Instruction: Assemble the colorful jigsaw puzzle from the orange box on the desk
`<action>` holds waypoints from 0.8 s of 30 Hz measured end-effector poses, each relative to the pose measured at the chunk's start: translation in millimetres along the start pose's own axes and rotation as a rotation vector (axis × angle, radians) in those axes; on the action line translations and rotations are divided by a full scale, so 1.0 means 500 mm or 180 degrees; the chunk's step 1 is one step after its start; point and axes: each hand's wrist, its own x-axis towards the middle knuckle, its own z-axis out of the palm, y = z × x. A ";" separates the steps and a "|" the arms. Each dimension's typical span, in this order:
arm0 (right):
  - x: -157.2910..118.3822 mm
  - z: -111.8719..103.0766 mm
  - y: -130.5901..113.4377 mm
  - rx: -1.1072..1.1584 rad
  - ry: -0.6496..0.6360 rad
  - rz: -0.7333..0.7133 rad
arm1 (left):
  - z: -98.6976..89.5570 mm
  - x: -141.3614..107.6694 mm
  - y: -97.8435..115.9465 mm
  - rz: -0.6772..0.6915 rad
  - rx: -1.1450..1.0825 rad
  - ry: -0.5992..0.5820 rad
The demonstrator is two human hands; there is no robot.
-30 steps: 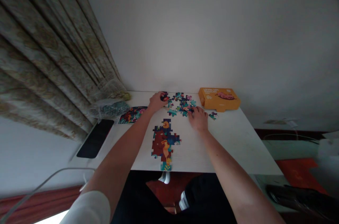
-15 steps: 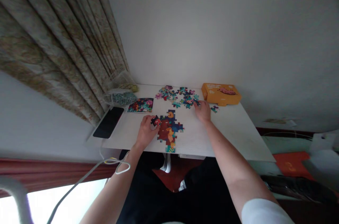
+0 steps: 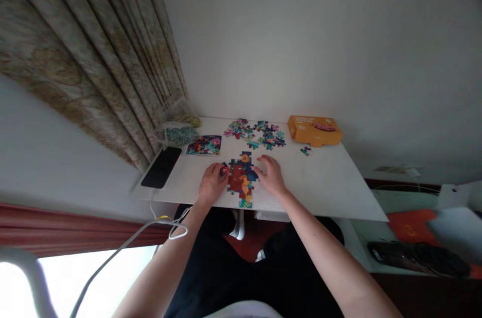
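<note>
A partly joined jigsaw section point(image 3: 241, 178) in dark red, navy and orange lies on the white table point(image 3: 320, 182). My left hand point(image 3: 213, 182) is at its left edge, shut on a small dark-and-red puzzle piece point(image 3: 225, 170) pressed close to the section. My right hand point(image 3: 270, 175) rests with spread fingers against the section's right edge, holding nothing. Farther away, a scatter of loose puzzle pieces point(image 3: 256, 133) lies in teal and pink. A small joined cluster of pieces point(image 3: 306, 151) sits apart on the right.
An orange cardboard box point(image 3: 315, 131) stands at the table's far right. A printed picture card point(image 3: 204, 145) lies far left, beside clear plastic bags point(image 3: 176, 130) and a black phone point(image 3: 161, 167). A curtain point(image 3: 94, 57) hangs left. My dark-clothed legs show below the table's near edge.
My left hand has stayed at the section's left edge with the piece, pressing closer. My right hand has moved from the loose pieces to the section's right edge. The view has tilted slightly.
</note>
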 end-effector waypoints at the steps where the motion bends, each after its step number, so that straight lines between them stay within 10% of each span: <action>1: -0.009 0.001 -0.015 -0.0034 -0.0109 -0.0118 | 0.000 0.000 0.000 -0.0019 0.0105 -0.0016; 7: -0.026 -0.006 -0.051 -0.0329 -0.0701 -0.0449 | 0.001 -0.006 -0.001 -0.0090 0.0478 -0.0190; 24: -0.026 -0.001 -0.045 -0.0347 -0.0605 -0.0517 | -0.030 -0.027 -0.045 0.0539 0.0378 -0.0864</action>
